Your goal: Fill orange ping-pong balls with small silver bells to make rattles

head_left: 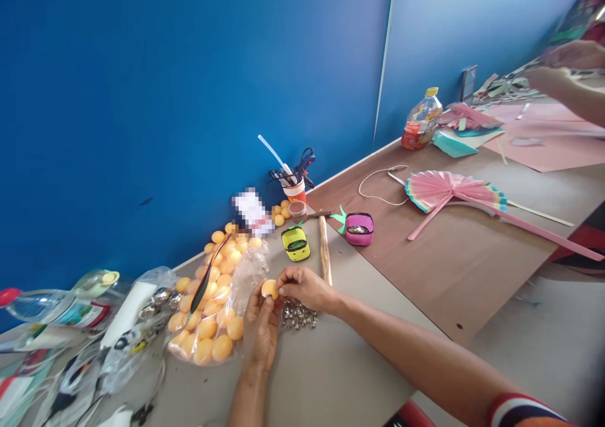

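An orange ping-pong ball (269,289) is gripped in the fingers of my left hand (263,326), with a small dark spot at its lower edge. My right hand (302,287) is closed in a pinch against the ball's right side; whatever its fingertips hold is hidden. Just below that hand lies a pile of small silver jingle bells (299,315). To the left, a clear plastic bag (250,269) is full of more orange balls (207,329). A wooden stick (325,250) lies beyond my right hand, near a yellow-green pouch-like craft piece (295,244) and a purple one (359,230).
A paper cup (295,190) with tools stands by the blue wall. Plastic bottles (51,307) and bags clutter the left. A pink pleated paper fan (449,190) and a juice bottle (422,121) are on the right. Another person's arm (567,89) reaches in at far right.
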### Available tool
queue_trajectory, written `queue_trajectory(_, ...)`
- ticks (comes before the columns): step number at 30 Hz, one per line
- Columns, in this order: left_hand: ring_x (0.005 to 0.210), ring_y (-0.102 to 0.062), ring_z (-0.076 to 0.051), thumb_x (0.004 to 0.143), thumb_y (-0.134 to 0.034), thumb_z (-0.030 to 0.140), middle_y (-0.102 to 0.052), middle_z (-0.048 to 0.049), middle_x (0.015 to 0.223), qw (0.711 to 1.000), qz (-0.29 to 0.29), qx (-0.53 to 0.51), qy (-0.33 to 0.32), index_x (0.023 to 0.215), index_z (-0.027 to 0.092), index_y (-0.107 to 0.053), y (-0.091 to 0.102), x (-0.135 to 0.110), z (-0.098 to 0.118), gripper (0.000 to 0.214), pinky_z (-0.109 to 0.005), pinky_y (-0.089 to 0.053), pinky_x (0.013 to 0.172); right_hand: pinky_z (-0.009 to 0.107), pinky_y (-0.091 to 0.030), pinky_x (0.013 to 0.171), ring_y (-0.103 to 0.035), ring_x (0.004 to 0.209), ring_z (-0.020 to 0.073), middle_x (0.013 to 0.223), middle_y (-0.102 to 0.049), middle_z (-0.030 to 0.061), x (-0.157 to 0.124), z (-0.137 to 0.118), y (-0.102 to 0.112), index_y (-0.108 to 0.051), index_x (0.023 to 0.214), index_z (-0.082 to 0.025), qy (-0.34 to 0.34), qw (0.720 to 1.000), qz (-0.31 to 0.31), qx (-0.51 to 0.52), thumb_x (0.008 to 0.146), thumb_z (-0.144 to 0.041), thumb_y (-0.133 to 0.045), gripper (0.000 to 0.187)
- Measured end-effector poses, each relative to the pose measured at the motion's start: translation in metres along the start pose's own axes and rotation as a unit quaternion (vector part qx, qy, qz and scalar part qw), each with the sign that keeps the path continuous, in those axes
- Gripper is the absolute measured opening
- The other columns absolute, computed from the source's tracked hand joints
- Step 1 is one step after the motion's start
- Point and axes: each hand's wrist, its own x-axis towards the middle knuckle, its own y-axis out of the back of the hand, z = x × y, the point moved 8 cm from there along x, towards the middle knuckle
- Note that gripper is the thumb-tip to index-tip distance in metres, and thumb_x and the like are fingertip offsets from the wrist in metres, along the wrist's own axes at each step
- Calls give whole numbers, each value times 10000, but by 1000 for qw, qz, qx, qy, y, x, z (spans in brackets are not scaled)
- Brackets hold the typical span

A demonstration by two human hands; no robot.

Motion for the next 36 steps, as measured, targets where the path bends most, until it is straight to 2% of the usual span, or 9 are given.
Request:
queue_trajectory(7, 863, -653, -154, 705, -752, 295, -683, -42, 1005, 1000, 5, 16, -5, 1158, 239, -606, -2, -1, 3, 479, -285, -517, 812, 210, -374, 559, -468, 562, 91, 598, -552, -49, -2, -1, -1, -595, 725, -156, 7, 1000, 5, -27, 713, -127, -572, 39)
queue_trajectory(11, 859, -652, -146, 698, -759, 311, -699, -18, 979, 1000, 5, 20, -6, 1091, 259, -640, -4, -1, 4, 414, -283, -517, 814, 217, -403, 606, -507, 620, 107, 639, -572, -37, -2, -3, -2, -601, 724, -155, 17, 999, 8, -46, 710, -116, -569, 52)
queue_trajectory(16, 894, -658, -216, 643, -785, 358, -727, 51, 946, 998, 21, 53, -11, 948, 354, -686, 0, 0, 4, 320, -400, -536, 828, 216, -413, 635, -523, 658, 111, 672, -573, -33, -2, -4, -2, -598, 719, -155, 25, 997, 11, -72, 715, -100, -558, 68)
queue_trajectory(20, 938, -652, -216, 639, -778, 397, -729, 65, 1003, 997, 27, 72, -16, 970, 384, -675, 1, 0, 5, 347, -451, -493, 925, 209, -390, 604, -487, 605, 98, 615, -527, -52, -2, -4, -1, -597, 724, -160, 35, 993, 17, -108, 717, -85, -551, 89)
queue_trajectory(25, 1019, -617, -253, 615, -793, 355, -720, 106, 1053, 996, 38, 84, -7, 932, 436, -676, 0, -2, 7, 348, -493, -437, 997, 205, -358, 554, -448, 537, 88, 542, -496, -65, -3, -3, -2, -585, 725, -165, 27, 990, 21, -140, 738, -95, -530, 89)
queue_trajectory(30, 1037, -613, -242, 620, -782, 391, -702, 113, 1082, 990, 68, 125, -21, 951, 439, -668, 7, -3, 5, 353, -430, -487, 946, 200, -325, 495, -444, 499, 88, 516, -485, -67, -2, 4, -2, -565, 749, -171, 3, 990, 24, -140, 754, -116, -516, 74)
queue_trajectory(36, 1018, -620, -179, 717, -715, 422, -655, -19, 1119, 984, 73, 158, -43, 1151, 299, -582, 14, -2, -1, 471, -309, -506, 868, 197, -323, 461, -442, 474, 90, 508, -493, -67, 1, 15, -1, -547, 766, -178, -3, 992, 31, -122, 753, -127, -512, 64)
